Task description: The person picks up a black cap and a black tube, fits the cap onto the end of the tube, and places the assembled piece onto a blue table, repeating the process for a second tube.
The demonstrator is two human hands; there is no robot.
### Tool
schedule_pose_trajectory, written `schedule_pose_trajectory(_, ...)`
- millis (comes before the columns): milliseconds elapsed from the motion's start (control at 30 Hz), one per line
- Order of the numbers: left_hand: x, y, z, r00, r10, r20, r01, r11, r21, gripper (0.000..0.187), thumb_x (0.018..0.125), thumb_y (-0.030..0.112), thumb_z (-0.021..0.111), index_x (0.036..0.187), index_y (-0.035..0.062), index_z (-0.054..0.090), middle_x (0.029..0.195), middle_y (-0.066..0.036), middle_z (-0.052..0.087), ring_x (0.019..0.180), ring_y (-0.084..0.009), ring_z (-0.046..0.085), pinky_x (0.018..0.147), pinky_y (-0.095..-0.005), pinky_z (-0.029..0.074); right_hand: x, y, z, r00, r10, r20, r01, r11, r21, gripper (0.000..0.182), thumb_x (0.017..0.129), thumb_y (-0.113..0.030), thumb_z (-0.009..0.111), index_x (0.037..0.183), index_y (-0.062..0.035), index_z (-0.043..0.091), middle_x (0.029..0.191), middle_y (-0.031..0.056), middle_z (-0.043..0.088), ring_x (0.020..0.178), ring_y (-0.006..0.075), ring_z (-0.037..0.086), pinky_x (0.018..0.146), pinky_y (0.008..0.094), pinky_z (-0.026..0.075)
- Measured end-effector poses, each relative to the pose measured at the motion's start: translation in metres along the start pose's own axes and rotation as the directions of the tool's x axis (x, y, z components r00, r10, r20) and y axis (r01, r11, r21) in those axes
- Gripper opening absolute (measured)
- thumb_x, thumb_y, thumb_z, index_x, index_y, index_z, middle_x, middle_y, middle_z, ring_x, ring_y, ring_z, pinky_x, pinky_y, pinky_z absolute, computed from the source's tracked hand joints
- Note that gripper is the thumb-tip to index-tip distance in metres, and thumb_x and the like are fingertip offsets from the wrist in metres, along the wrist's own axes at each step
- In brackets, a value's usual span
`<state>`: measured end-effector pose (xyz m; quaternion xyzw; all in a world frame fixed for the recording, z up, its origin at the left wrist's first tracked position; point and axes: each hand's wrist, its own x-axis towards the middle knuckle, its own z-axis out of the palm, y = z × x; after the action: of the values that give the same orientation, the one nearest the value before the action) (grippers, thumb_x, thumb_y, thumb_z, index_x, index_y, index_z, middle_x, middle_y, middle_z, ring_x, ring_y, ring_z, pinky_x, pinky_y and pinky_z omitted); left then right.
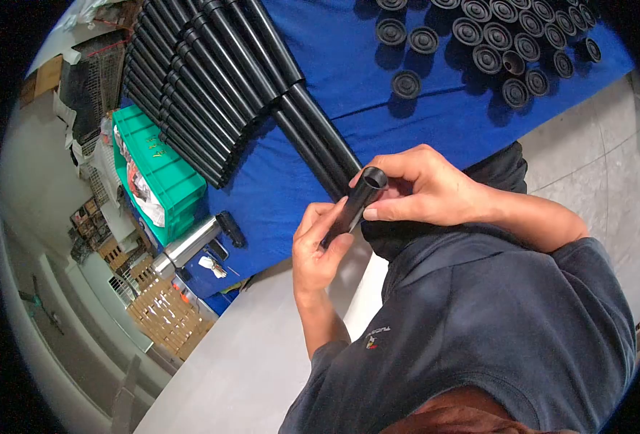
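The blue table (407, 130) carried a stack of black tubes (211, 79) and many round caps (508, 43) within reach, while the left hand (318, 249) and right hand (421, 189) both gripped one short tube (356, 202), open end upward.

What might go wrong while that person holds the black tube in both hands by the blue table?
The short black tube is pinched only by fingertips of the left hand and right hand, out past the table's edge, so it might slip and fall. An elbow could also nudge the long black tubes stacked on the blue table, perhaps rolling them.
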<state>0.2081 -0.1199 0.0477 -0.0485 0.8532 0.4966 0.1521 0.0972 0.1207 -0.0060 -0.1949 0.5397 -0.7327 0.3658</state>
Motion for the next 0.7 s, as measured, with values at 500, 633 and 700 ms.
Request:
schedule_pose_trajectory(500, 0.012, 0.013, 0.015, 0.96, -0.001, -0.279, -0.241, 0.501, -0.831, 0.048, 0.094, 0.025, 0.075, 0.133, 0.0001, 0.059, 0.105, -0.013, 0.067, 0.099, -0.0308, 0.066, 0.09, -0.0479, 0.055, -0.003, -0.019, 0.008, 0.953, -0.292, 0.08, 0.3, 0.874, -0.382, 0.082, 0.086, -0.044, 0.082, 0.144, 0.0025, 0.048, 0.103, 0.0175, 0.066, 0.086, 0.028, 0.07, 0.068, 0.0368, 0.059)
schedule_pose_trajectory(633, 0.018, 0.002, 0.01, 0.946, -0.082, -0.312, -0.29, 0.211, -0.933, 0.037, 0.096, 0.017, 0.072, 0.129, 0.0056, 0.061, 0.115, -0.018, 0.07, 0.117, -0.0352, 0.065, 0.104, -0.0533, 0.053, -0.005, -0.029, 0.015, 0.982, -0.078, 0.173, 0.105, 0.982, -0.156, 0.083, 0.088, -0.04, 0.081, 0.151, -0.0015, 0.043, 0.11, 0.0201, 0.068, 0.096, 0.0309, 0.07, 0.082, 0.0383, 0.059)
schedule_pose_trajectory(700, 0.019, -0.001, 0.016, 0.947, -0.091, -0.307, -0.291, 0.156, -0.944, 0.032, 0.096, 0.015, 0.071, 0.126, 0.0071, 0.061, 0.12, -0.019, 0.07, 0.116, -0.0337, 0.066, 0.102, -0.0522, 0.054, -0.004, -0.028, 0.013, 0.975, -0.185, 0.121, 0.205, 0.962, -0.178, 0.068, 0.09, -0.026, 0.08, 0.147, -0.0056, 0.049, 0.108, 0.0165, 0.068, 0.092, 0.0266, 0.069, 0.078, 0.0358, 0.057)
